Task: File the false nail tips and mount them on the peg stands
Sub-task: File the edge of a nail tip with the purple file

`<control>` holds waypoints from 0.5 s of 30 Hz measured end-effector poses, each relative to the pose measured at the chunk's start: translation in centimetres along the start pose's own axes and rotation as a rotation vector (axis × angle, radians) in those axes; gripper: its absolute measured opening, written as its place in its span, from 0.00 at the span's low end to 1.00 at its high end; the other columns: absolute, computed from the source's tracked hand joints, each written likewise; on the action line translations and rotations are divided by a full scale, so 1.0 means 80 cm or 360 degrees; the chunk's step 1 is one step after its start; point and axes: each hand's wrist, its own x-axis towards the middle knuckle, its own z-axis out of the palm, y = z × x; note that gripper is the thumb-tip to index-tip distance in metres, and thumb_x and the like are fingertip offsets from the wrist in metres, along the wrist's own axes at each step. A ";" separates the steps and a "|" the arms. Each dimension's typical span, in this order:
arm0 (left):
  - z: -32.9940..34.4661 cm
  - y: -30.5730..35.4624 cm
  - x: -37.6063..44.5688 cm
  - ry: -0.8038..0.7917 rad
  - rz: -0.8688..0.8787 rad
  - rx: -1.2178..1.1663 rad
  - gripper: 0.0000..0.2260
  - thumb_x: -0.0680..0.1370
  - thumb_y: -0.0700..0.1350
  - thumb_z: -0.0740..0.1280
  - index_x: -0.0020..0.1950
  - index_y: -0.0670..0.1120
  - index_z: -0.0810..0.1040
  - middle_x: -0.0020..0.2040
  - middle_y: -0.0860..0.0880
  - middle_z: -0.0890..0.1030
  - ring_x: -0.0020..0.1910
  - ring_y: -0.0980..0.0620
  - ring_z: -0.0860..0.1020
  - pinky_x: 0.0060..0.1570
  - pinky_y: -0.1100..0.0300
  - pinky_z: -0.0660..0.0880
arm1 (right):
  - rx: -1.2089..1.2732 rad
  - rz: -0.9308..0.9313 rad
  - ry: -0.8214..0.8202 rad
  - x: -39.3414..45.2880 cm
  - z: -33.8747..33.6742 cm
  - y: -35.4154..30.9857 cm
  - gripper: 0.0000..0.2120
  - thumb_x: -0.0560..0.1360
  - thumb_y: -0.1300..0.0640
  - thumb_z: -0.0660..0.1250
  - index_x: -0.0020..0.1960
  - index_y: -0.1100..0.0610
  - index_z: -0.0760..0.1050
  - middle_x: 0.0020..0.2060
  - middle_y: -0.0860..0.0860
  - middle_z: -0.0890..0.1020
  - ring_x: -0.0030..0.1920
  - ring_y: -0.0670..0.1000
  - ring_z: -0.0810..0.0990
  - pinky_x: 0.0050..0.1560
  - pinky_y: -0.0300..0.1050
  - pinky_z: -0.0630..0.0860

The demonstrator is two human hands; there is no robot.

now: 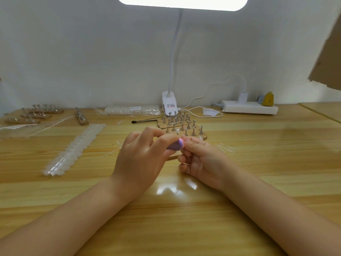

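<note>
Under a clip lamp [181, 2], on a pale wooden desk [258, 172], my left hand [142, 159] grips a purple file block [175, 145], its pink end against my right hand [201, 161], whose curled fingers seem to pinch a nail tip too small to see. Both work just before the peg stands [181, 124], apparently for quick mounting. Translucent nail strips [73, 150] lie left.

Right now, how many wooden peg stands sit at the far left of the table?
4: three stacked diagonally at the far-left edge, one angled right of them. More may lie outside the frame.
</note>
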 end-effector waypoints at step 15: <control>0.000 0.000 -0.003 -0.0171 -0.0466 -0.0072 0.11 0.77 0.40 0.68 0.58 0.41 0.78 0.50 0.45 0.79 0.38 0.45 0.78 0.45 0.50 0.71 | 0.0035 0.0139 0.0100 0.001 0.004 -0.004 0.12 0.74 0.49 0.63 0.37 0.56 0.75 0.27 0.49 0.70 0.28 0.48 0.72 0.29 0.40 0.70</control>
